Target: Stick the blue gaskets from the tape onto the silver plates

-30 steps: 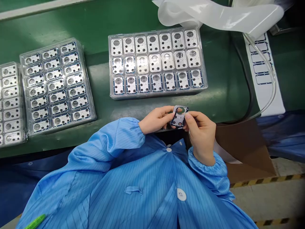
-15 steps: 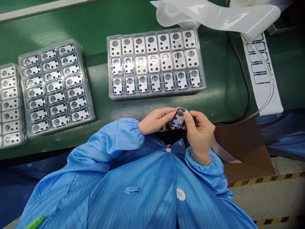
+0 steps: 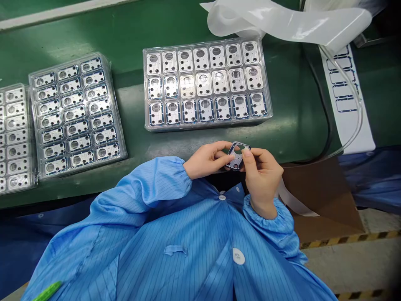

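Observation:
Between my two hands, just past the table's front edge, is a small metal plate with a large round hole and a dark blue border. My left hand grips its left side, thumb lying across the face. On the upper right side, my right hand pinches the plate's edge between thumb and forefinger. Whether a strip is also between those fingertips I cannot tell. Beyond my hands sits a clear plastic tray of similar plates in rows, several with blue borders.
Two more filled clear trays, a near one and a far-left one, stand on the green table. At right are a white sheet of blue frame stickers, a black cable, curled white film and a brown carton.
My left thumb has slid further right onto the plate's face, covering more of it. The plate is tilted slightly differently. My right hand keeps its pinch near the top right corner.

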`<state>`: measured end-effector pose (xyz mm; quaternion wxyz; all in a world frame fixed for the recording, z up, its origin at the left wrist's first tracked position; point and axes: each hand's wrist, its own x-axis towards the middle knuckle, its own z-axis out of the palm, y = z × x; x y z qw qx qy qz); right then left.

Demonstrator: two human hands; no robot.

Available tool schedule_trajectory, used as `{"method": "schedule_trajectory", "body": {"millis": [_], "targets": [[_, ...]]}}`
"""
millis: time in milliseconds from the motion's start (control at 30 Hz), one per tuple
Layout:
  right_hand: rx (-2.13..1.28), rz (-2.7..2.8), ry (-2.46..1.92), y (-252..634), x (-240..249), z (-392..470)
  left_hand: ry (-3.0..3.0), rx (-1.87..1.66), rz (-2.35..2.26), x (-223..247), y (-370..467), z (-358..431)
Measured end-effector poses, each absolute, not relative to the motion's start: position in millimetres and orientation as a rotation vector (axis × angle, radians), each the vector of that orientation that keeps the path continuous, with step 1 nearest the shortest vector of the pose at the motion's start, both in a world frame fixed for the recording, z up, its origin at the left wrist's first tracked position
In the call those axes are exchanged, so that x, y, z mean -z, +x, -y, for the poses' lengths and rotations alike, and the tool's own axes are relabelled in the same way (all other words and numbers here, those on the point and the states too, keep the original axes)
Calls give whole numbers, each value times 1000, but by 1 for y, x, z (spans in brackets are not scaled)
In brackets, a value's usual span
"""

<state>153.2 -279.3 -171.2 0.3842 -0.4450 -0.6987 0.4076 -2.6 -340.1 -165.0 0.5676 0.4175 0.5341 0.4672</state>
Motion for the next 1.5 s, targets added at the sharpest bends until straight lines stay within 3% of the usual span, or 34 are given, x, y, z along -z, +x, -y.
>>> {"method": "schedule_trajectory", "body": {"millis": [800, 1100, 1500], "targets": [[-1182, 1510, -1124, 154, 181, 273, 864, -1142, -1119, 167, -2, 339], [-628, 2040, -865, 160, 166, 260, 951, -1113, -1269, 158, -3, 338], [-540, 1982, -844, 158, 161, 263, 809, -1145, -1185, 165, 0, 337]]}}
